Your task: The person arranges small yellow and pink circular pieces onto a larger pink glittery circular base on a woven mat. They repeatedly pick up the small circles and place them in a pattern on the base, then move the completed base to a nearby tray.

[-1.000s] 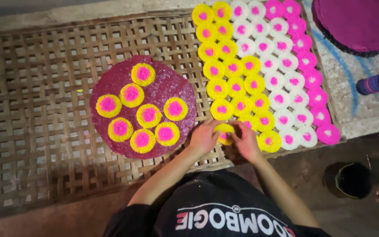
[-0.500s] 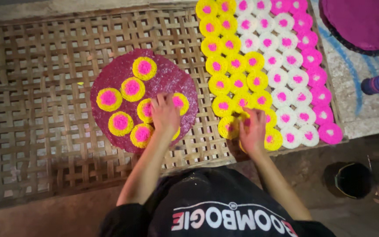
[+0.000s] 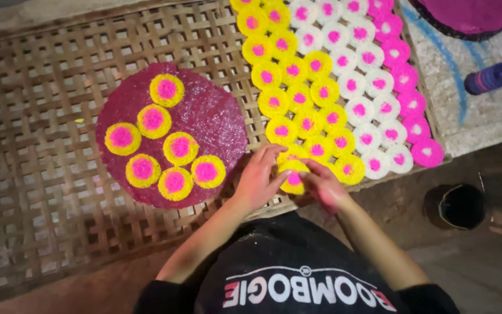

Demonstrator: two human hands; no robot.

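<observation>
**Seventh disc gone from the round, another taken up**

A yellow disc with a pink centre point(image 3: 293, 176) is pinched between the left hand point(image 3: 258, 180) and right hand point(image 3: 322, 185) at the near edge of the woven bamboo tray point(image 3: 42, 174). Half a second earlier the left hand was over the large magenta round point(image 3: 172, 135); six discs are now counted there, one fewer.

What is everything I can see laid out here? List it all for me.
woven lattice mat: one, brown, under everything
big round disc: one, magenta, mat centre
small rounds on disc: seven, yellow with pink centres
rows of rounds: many, yellow, white and pink, mat right
held round: one, yellow and pink, mat's near edge
spool: one, purple, right
dark pot: one, lower right
left hand: on held round
right hand: on held round
</observation>
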